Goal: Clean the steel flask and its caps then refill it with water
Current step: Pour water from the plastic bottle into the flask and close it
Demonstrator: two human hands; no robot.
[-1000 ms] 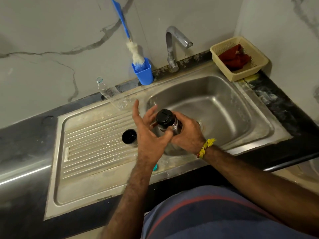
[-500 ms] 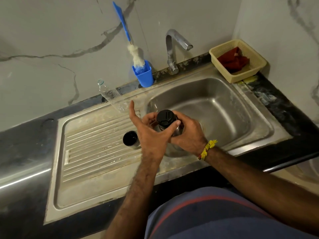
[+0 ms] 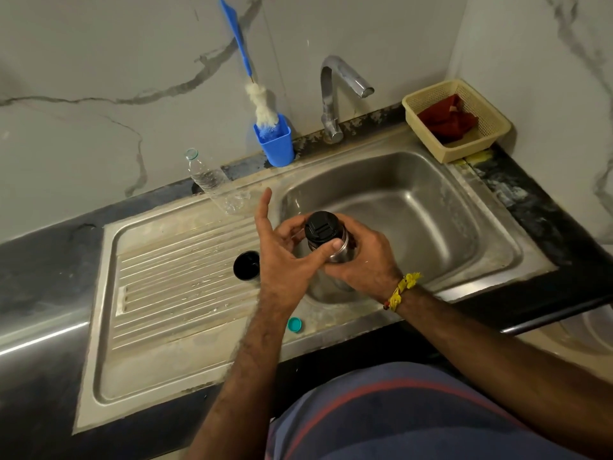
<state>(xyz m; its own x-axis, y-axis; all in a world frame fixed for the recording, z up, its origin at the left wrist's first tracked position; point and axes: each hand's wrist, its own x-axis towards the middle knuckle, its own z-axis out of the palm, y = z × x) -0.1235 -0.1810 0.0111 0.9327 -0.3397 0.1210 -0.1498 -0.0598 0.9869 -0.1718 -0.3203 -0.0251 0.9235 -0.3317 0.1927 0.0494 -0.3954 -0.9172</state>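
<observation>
Left hand (image 3: 285,260) now pinches black cap (image 3: 321,226); right hand (image 3: 363,260) holds flask (image 3: 340,252).

Steel flask (image 3: 338,254) upright over basin, black cap (image 3: 322,227) on; second cap (image 3: 246,265) on drainboard.

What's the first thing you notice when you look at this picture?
Two hands meet over the sink: the right hand holds a steel flask, and the left hand has its thumb on the black cap. Next come the blue brush in a blue cup by the wall, and the red cloth in a basket at the back right.
</observation>
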